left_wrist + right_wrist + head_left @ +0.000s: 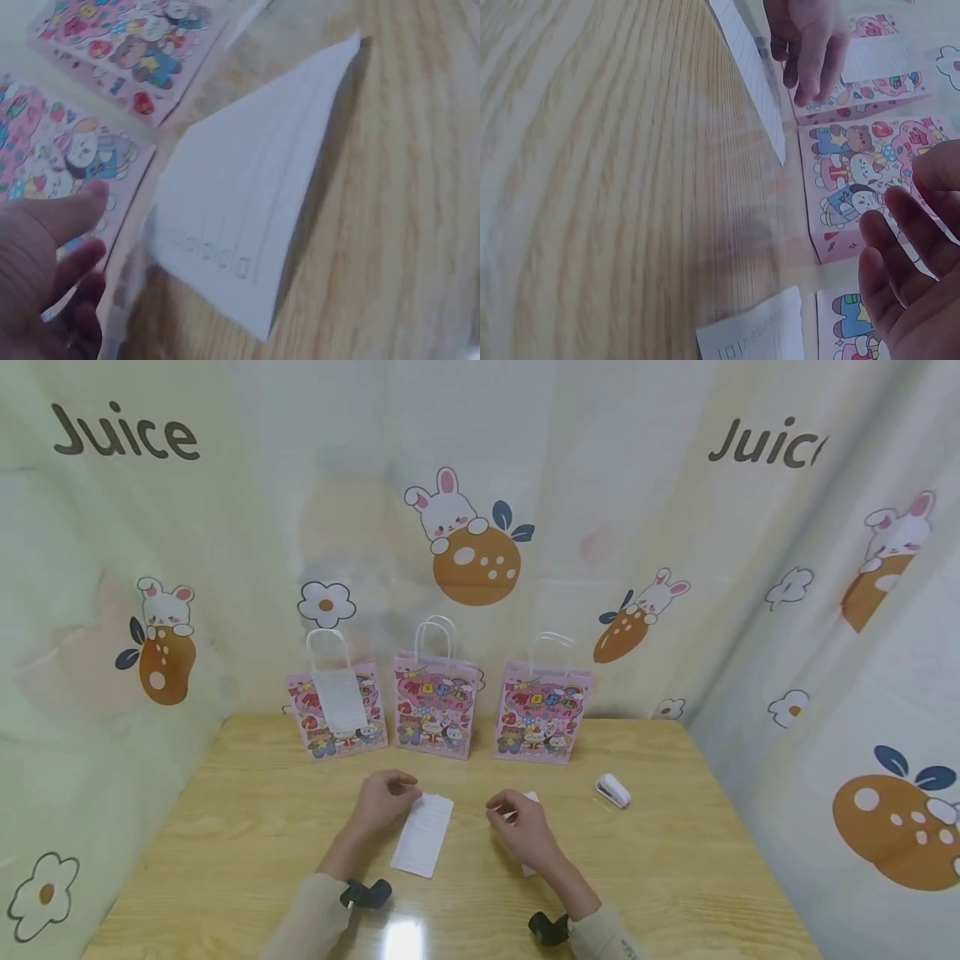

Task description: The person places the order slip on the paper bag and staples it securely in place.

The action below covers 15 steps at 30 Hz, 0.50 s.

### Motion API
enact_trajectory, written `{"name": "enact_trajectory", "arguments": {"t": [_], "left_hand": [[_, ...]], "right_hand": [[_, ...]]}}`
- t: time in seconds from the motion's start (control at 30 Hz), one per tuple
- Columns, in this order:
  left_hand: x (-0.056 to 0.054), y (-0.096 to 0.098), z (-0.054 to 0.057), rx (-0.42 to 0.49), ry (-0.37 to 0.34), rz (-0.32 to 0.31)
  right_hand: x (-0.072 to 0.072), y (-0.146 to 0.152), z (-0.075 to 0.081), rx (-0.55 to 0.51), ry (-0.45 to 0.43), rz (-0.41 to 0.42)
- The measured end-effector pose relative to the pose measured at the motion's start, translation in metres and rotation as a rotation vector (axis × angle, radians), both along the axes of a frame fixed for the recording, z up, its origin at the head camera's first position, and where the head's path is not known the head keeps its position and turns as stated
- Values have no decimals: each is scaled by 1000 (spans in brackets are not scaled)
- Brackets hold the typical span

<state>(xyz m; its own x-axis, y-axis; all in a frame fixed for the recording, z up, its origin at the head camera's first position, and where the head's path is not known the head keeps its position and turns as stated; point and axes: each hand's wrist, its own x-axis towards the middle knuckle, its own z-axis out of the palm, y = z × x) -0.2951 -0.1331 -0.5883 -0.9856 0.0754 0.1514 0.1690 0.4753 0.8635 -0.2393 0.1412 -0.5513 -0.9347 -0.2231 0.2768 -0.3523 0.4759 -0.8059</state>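
A printed white paper slip (pixel 423 835), long and narrow, lies on the table in the head view. Just left of its top end is my left hand (pixel 385 802), its fingers loosely bent and empty. The left wrist view has that slip (pixel 240 165) with edges lifted off the wood and the hand (pixel 45 262) beside it. My right hand (pixel 525 831) hovers over a second slip (pixel 531 797), hiding most of it. In the right wrist view the right hand's fingers (pixel 904 240) are spread and relaxed, holding nothing; the second slip (pixel 761 330) shows at the bottom.
Three pink cartoon paper bags with white handles stand along the back: left bag (pixel 306 710) with a white slip (pixel 341 700) on its front, middle bag (pixel 433 706), right bag (pixel 542 714). A small white stapler (pixel 613 791) lies at right. A printed curtain (pixel 480 427) hangs behind.
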Motion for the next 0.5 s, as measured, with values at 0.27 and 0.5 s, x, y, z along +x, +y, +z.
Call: {"name": "enact_trajectory", "arguments": {"t": [0.27,0.5], "left_hand": [[-11,11,-10,-369,107,-78],[-5,11,-6,-371,99,-93]], "right_hand": [[7,-9,4,1,-48,46],[9,-12,7,14,-59,84]]}}
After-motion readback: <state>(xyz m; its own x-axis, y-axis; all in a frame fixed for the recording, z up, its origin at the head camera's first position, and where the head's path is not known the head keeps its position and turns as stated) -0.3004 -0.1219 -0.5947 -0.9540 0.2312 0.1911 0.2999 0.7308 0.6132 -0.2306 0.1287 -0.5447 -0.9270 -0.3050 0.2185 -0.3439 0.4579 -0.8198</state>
